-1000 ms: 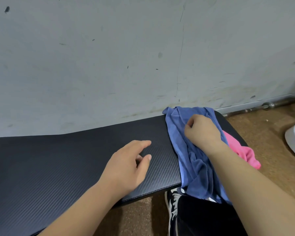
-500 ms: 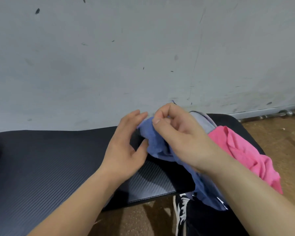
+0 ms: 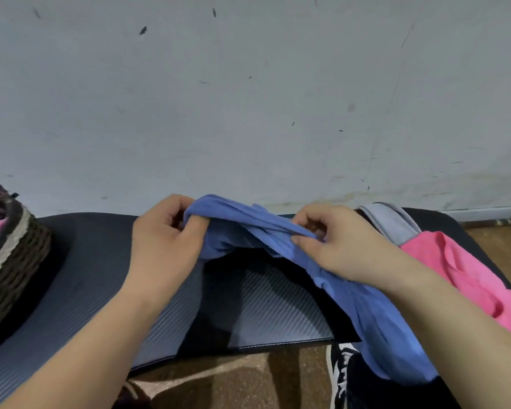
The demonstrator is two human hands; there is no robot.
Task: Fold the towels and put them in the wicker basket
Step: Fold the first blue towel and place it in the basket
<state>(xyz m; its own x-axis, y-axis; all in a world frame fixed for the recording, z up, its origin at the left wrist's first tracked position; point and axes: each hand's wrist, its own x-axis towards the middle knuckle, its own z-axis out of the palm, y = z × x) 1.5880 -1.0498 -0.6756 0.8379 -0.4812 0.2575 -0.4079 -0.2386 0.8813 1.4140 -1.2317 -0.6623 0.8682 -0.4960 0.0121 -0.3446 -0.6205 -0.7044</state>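
A blue towel [image 3: 239,228] hangs bunched above the black table [image 3: 101,261], its tail trailing down past the front edge at the right. My left hand [image 3: 165,243] grips its upper left end. My right hand [image 3: 334,243] pinches the cloth further right. A pink towel [image 3: 455,270] and a grey towel [image 3: 393,222] lie crumpled at the table's right end. The brown wicker basket [image 3: 15,261] stands at the far left, with something pink inside it.
A scuffed grey wall [image 3: 248,98] runs right behind the table. Below the front edge is brown floor [image 3: 233,379], with a black-and-white shoe [image 3: 337,376] by my dark trouser leg at the lower right.
Both hands lifted the blue towel off the pile and drew apart along it, the left now gripping its end. The view swung left, bringing the wicker basket into sight.
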